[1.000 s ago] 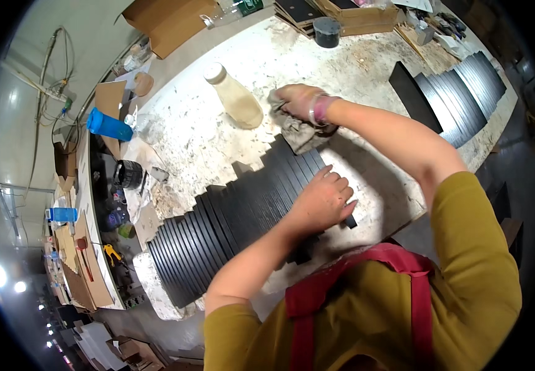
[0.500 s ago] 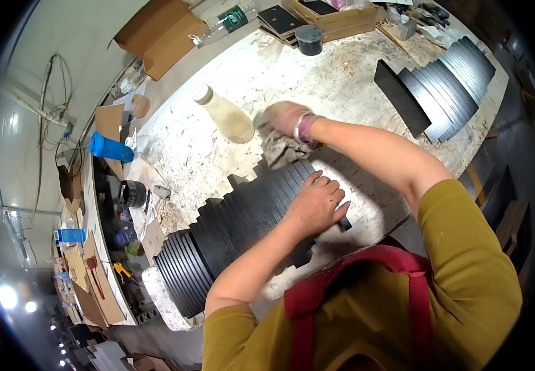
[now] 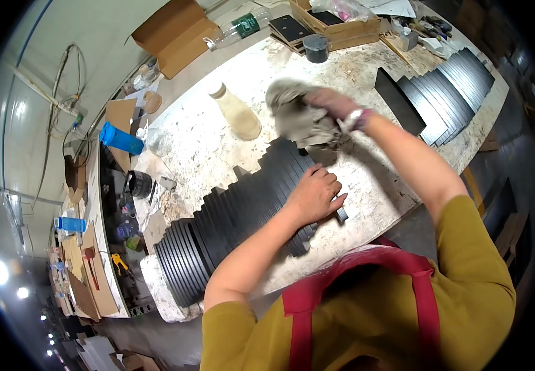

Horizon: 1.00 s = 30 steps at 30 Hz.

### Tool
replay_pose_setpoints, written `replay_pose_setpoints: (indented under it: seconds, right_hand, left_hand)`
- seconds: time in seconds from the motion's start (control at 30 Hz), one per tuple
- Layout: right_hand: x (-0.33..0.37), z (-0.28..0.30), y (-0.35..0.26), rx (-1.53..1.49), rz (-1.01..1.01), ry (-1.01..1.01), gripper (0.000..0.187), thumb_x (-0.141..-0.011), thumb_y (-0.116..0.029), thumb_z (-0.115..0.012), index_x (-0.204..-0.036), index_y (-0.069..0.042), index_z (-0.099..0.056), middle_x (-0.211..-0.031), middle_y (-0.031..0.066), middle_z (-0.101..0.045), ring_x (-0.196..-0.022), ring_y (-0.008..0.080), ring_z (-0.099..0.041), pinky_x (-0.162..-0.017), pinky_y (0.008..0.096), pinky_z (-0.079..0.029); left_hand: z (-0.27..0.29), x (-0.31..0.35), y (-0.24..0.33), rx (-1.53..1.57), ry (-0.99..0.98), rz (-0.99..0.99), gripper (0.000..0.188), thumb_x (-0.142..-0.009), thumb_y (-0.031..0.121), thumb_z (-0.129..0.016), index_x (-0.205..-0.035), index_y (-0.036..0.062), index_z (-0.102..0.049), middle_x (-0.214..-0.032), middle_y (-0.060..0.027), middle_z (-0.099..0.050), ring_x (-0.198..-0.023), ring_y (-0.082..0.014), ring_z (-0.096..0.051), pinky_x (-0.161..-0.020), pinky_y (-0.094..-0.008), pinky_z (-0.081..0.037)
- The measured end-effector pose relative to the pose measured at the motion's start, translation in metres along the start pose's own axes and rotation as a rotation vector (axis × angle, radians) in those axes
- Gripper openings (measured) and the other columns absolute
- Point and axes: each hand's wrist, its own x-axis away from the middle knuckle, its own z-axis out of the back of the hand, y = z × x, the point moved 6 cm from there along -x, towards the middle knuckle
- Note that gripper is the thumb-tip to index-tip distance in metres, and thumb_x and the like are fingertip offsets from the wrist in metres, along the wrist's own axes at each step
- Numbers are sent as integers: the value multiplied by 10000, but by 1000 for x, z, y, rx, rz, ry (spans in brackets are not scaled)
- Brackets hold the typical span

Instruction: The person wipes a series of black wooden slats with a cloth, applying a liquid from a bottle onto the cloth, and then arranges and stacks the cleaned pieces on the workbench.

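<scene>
Shifted rightward since the earlier frame, the right hand [image 3: 334, 104] grips a grey rag [image 3: 298, 114] just beyond the black strips [image 3: 249, 201], their row running near-left to far-right beneath the left hand [image 3: 314, 196], fingers loosely spread.

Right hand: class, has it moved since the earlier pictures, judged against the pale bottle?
Yes. The right hand has moved to the right, farther from the pale bottle.
</scene>
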Motion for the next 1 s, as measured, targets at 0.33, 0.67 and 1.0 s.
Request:
replay_pose_setpoints:
  seconds: [0.33,0.67,1.0]
  right_hand:
    - [167,76,-19,-609,-91,372,541,-957,-423,-537,-1306,-11,-523,-1269,105,-589,-1154,223,-568,-1010,359,-449]
    - [276,47,-6,-735,-24,346,583,-935,-417,-580,-1350,-22,-473,-1360,72,-516,-1216,178,-517,-1037,338,-416]
    - [413,209,-37,-993,-202,560,379,-928,-235,-558,-1207,22,-555,-1177,138,-627,-1080,229,-614,-977,343,-487]
  left_hand:
    - [28,-5,-38,677,425,538,196,-957,192,-523,-1043,45,-620,-1032,-67,-623,-1013,-167,-563,-893,-292,-438]
    - [-30,-76,29,1566,336,731,264,-966,165,-548,-1202,45,-548,-1127,-66,-636,-1007,-162,-616,-895,-293,-484]
    - [-43,-190,9,1120,192,802,531,-983,451,-459,-1380,100,-414,-1208,-77,-565,-1067,-192,-548,-899,-363,-458]
